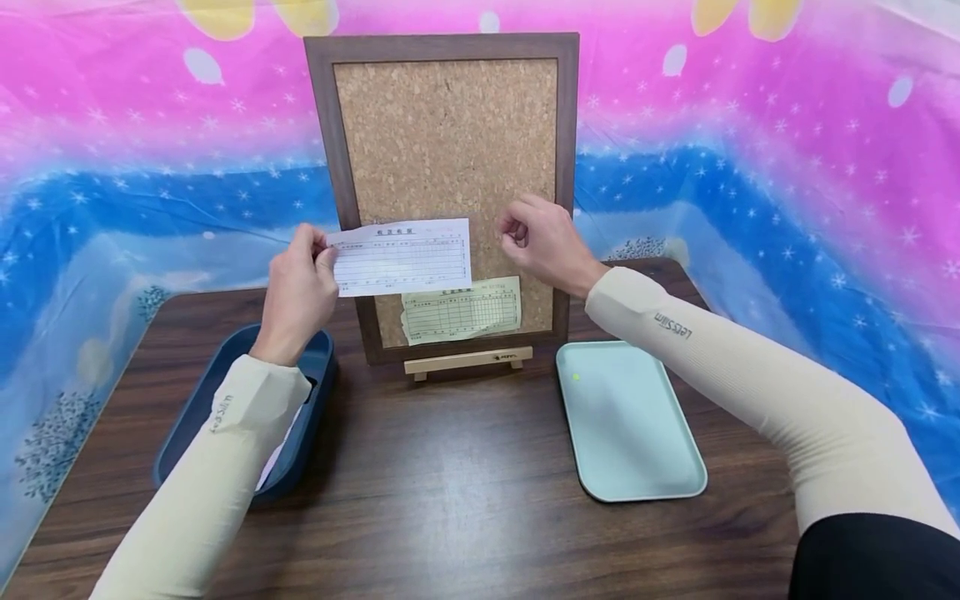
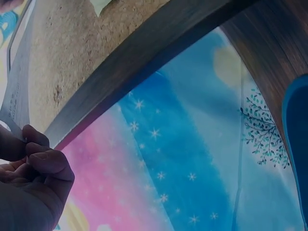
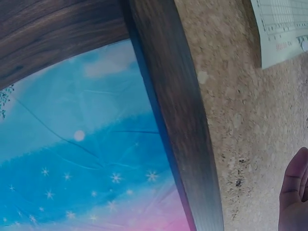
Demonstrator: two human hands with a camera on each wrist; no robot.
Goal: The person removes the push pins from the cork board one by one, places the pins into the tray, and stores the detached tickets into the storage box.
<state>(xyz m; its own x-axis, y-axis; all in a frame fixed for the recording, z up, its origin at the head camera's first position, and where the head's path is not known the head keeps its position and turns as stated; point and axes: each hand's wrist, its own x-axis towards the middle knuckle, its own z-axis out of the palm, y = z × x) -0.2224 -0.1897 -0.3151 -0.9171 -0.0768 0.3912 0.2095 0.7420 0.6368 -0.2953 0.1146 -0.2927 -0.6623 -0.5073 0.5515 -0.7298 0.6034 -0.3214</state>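
Paper slip (image 1: 405,260) sits before the cork board (image 1: 450,142), pinched at its left end by the left hand (image 1: 302,283); the right hand (image 1: 546,242) is curled nearby, around what I can't tell. Unsupported rightward, it could droop crooked over the lower slip (image 1: 461,315).

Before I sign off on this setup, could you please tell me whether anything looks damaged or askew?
Yes, mildly: the green slip low on the corkboard has a ragged left edge, as if torn, unlike its straighter right edge, and it seems to sit slightly tilted. Nothing looks spilled.
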